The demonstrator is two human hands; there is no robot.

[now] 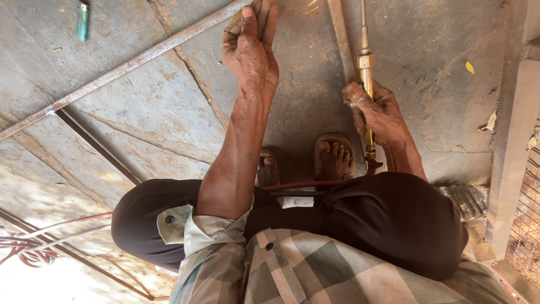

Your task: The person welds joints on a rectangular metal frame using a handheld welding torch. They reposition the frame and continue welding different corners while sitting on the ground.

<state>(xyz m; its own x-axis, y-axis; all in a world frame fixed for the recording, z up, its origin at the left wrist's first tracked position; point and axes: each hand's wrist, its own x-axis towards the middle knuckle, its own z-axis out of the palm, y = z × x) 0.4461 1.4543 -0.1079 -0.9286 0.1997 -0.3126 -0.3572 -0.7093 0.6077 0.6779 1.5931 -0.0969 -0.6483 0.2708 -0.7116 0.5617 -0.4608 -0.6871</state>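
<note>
A brass torch (367, 84) is being gripped by the right hand (378, 112). Beside the torch, a rusty metal bar (140, 59) is being pressed by the left hand (250, 53), fingers half curled.

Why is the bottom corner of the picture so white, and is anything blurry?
In the head view, strong sunlight washes out the stone floor at the lower left, so the red hose there looks pale. The middle lies in even shade. The left hand and the right hand on the brass torch look sharp; the checked shirt, closest to the camera, is slightly soft.
</note>
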